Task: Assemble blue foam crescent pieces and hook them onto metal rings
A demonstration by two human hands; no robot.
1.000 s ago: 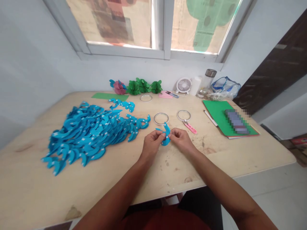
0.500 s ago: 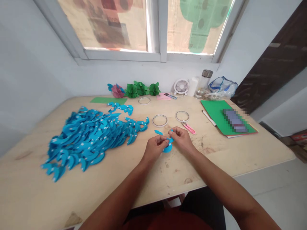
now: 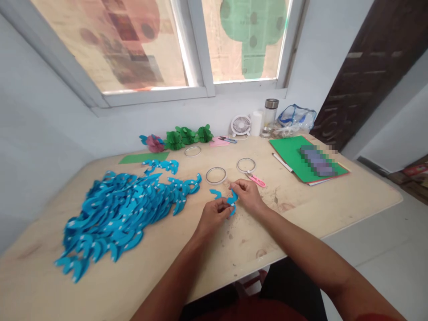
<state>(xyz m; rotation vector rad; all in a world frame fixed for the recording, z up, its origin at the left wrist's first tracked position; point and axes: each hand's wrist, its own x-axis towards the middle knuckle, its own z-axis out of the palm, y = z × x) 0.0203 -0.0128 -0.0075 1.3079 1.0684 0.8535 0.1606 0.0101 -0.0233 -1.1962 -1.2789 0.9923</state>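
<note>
A small curved blue paper piece (image 3: 232, 199) is pinched between my two hands above the wooden table. My left hand (image 3: 216, 213) grips its lower left part, fingers closed. At its upper right end, my right hand (image 3: 245, 194) pinches it between thumb and finger. Just behind my left hand lies another blue paper strip (image 3: 216, 193). A large heap of curved blue paper pieces with white patches (image 3: 123, 214) spreads over the table to the left. My fingers hide part of the held piece.
Rolls of narrow tape (image 3: 216, 175) lie beyond my hands, one beside a pink-handled cutter (image 3: 257, 179). At the back stand green paper flowers (image 3: 187, 135), a small white fan (image 3: 240, 125) and a glass bottle (image 3: 269, 118). A green folder (image 3: 290, 151) with a blurred phone-like object lies right.
The camera view has tilted and shifted, so the table appears turned. My hands stay together on the blue paper piece, which now shows a more curved, upright shape.
</note>
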